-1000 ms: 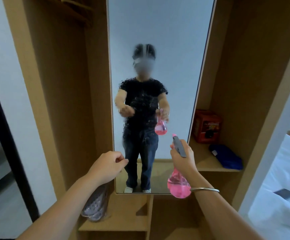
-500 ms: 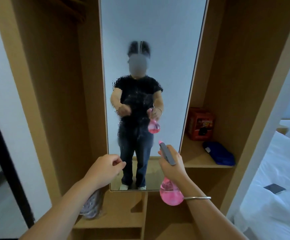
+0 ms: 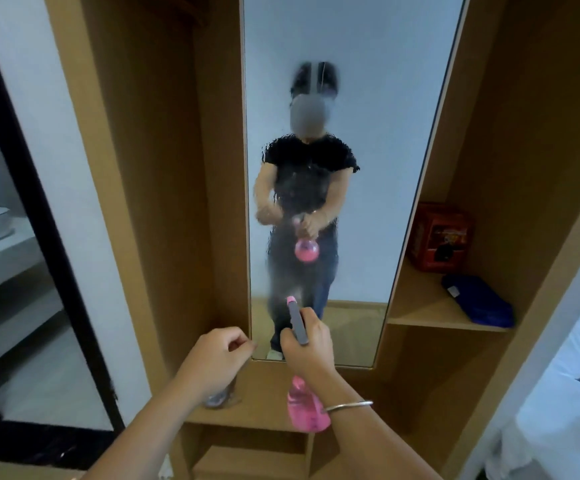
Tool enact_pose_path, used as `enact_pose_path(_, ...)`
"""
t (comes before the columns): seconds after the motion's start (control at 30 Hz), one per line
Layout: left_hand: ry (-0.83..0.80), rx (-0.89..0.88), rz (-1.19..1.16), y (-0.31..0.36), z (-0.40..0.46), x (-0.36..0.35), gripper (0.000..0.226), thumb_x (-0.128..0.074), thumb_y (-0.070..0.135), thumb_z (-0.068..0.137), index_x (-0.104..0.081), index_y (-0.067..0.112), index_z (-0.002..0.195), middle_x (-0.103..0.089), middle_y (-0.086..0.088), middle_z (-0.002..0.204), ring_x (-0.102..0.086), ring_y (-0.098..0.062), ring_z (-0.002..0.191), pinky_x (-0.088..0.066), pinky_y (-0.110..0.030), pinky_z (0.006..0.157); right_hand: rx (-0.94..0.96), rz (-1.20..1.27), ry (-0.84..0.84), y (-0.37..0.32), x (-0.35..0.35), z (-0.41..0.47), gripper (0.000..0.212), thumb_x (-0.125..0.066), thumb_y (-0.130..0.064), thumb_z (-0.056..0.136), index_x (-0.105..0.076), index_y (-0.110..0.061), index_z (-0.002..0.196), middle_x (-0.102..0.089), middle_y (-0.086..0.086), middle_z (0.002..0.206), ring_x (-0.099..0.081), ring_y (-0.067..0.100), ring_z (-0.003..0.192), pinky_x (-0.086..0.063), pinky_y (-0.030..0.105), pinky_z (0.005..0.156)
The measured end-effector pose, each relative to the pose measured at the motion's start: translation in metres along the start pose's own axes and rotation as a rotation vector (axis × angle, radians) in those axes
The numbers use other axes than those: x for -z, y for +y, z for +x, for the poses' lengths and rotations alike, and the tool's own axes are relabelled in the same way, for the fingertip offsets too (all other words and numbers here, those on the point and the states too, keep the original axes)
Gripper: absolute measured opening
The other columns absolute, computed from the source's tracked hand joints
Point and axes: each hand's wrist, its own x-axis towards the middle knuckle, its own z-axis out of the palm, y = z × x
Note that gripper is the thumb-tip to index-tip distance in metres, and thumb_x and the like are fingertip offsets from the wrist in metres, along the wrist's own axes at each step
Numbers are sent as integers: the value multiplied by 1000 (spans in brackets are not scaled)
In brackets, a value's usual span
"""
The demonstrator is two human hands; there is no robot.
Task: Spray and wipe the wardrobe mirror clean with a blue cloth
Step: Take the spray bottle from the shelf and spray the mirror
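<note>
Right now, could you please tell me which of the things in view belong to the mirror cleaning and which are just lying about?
Belong to the job:
wardrobe mirror, misted with droplets
pink spray bottle in the right hand
blue cloth on the shelf

Just lying about:
red box
clear bag below the left hand

Soft, even indoor light, moderately bright, with no harsh glare. The wardrobe recesses fall into brown shade. Wide-angle distortion bows the vertical edges outward. Spray droplets haze the mirror, and motion blur softens the whole frame.
</note>
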Motion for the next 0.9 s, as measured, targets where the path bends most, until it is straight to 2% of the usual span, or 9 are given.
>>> enact_pose_path(0.17, -19, 24, -15, -9, -6, 1, 28, -53, 31, 93, -57, 18, 68, -59, -3, 64, -58, -14, 63, -45, -24, 61, -27, 3, 21, 18, -1, -9, 15, -56, -13, 89, -48, -19, 100, -54, -3, 79, -58, 14, 69, -56, 25, 65)
enact_pose_path(0.37, -56, -2, -25, -10, -11, -11, 28, -52, 32, 93, -57, 19, 69, -56, 1, 61, -57, -13, 62, -44, -22, 59, 5, 27, -16, 43, 18, -24, 25, -56, -8, 89, -43, -25, 102, -52, -11, 87, -59, 13, 73, -52, 19, 61)
enact_pose_path(0.47, -79, 10, -51, -12, -16, -23, 29, -54, 31, 92, -57, 19, 66, -56, 0, 59, -57, -13, 60, -46, -26, 60, 22, -64, -76, 62, 15, -33, 26, -58, -10, 88, -46, -23, 107, -55, -8, 87, -59, 11, 72, -53, 20, 61)
enact_pose_path(0.57, -93, 44, -59, -16, -21, -34, 29, -55, 29, 91, -57, 19, 64, -58, 0, 58, -57, -13, 60, -47, -33, 63, 0, -153, -191, 78, 5, -41, 31, -60, -14, 85, -47, -22, 112, -56, -7, 89, -59, 8, 75, -56, 25, 68)
enact_pose_path(0.7, -92, 63, -73, -20, -30, -45, 30, -56, 27, 91, -56, 21, 62, -56, 2, 56, -55, -12, 59, -47, -33, 64, 18, -324, -183, 94, -6, -44, 37, -63, -18, 83, -47, -19, 115, -53, -5, 100, -54, 11, 89, -51, 29, 83)
enact_pose_path(0.8, -93, 94, -70, -21, -34, -45, 29, -55, 27, 91, -57, 19, 63, -56, 1, 58, -56, -13, 62, -49, -35, 67, 52, -491, -200, 100, -8, -45, 27, -59, -23, 85, -49, -15, 109, -54, -1, 97, -49, 11, 84, -47, 24, 78)
enact_pose_path(0.9, -84, 105, -70, -23, -39, -44, 29, -56, 26, 91, -59, 16, 64, -58, 0, 57, -58, -15, 62, -51, -40, 70, 14, -456, -210, 112, -8, -47, 27, -60, -23, 84, -51, -16, 109, -55, -4, 96, -54, 10, 86, -49, 21, 76)
